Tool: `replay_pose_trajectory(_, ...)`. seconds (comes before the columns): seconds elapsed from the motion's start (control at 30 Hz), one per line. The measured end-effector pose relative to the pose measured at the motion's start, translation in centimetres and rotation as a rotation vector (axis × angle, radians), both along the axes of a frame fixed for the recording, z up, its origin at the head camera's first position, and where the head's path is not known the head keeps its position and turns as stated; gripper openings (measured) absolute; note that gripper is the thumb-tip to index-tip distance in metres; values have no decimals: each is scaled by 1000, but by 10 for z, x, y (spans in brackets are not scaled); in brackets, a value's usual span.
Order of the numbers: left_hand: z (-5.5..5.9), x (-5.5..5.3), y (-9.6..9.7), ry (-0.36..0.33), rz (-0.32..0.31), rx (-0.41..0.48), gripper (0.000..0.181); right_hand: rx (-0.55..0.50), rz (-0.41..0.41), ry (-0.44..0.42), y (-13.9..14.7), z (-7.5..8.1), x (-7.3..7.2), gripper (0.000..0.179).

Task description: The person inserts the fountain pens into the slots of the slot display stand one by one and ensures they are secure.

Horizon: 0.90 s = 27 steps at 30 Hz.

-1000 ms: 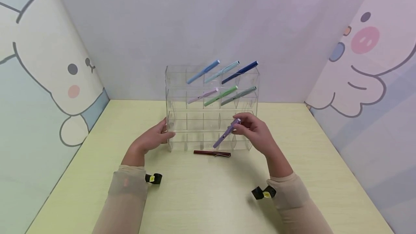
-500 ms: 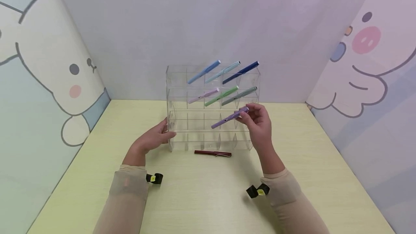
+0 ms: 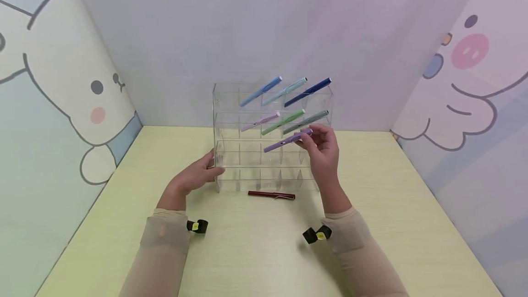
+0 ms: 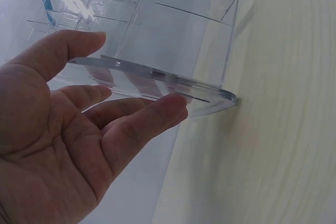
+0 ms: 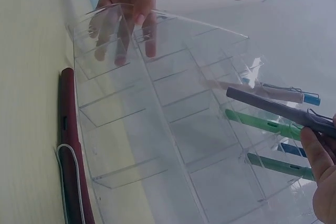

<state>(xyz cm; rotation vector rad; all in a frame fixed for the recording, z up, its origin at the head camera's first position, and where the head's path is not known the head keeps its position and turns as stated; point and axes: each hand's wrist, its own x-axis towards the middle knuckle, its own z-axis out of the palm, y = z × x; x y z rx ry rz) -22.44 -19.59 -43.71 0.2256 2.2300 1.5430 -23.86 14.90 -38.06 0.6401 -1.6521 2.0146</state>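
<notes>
A clear acrylic pen rack (image 3: 270, 159) stands upright on the table. My left hand (image 3: 194, 175) grips its left side panel low down, the thumb in front of the edge and the fingers along the outer face. My right hand (image 3: 325, 148) pinches a purple pen (image 3: 284, 142) by its cap end, close in front of the rack's right half, just below the second tier. The pen slants, its barrel end pointing left and lower. A dark red pen (image 3: 271, 195) lies on the table along the rack's front foot; its clip (image 5: 65, 153) shows in the right wrist view.
The rack's top tier bears a blue pen (image 3: 261, 91), a pale aqua pen (image 3: 284, 91) and a navy pen (image 3: 307, 92). Below them rest a lilac pen (image 3: 260, 122), a green pen (image 3: 283, 122) and a grey-green pen (image 3: 306, 122). A wall (image 3: 288, 22) rises behind.
My right hand has lifted the purple pen from before the lower tiers up towards the second tier, and the pen has turned flatter. My left hand stays on the rack.
</notes>
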Motion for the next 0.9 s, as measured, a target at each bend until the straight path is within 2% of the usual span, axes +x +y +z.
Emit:
replay_pose_trajectory(0.23,1,1,0,-11,6,-7,81,19,-9,-10,-12,0,-4,30)
replay_pose_trajectory(0.43,0,0,-1,-18,5,-12,90,78,-31,-7,-21,-4,-5,31)
replay_pose_trajectory(0.73,-1,0,-1,-8,-8,-3,82,109,-17,-37,-27,-10,-6,31)
replay_pose_trajectory(0.9,0,0,-1,-2,-3,5,84,128,3,-37,-31,-9,-6,28)
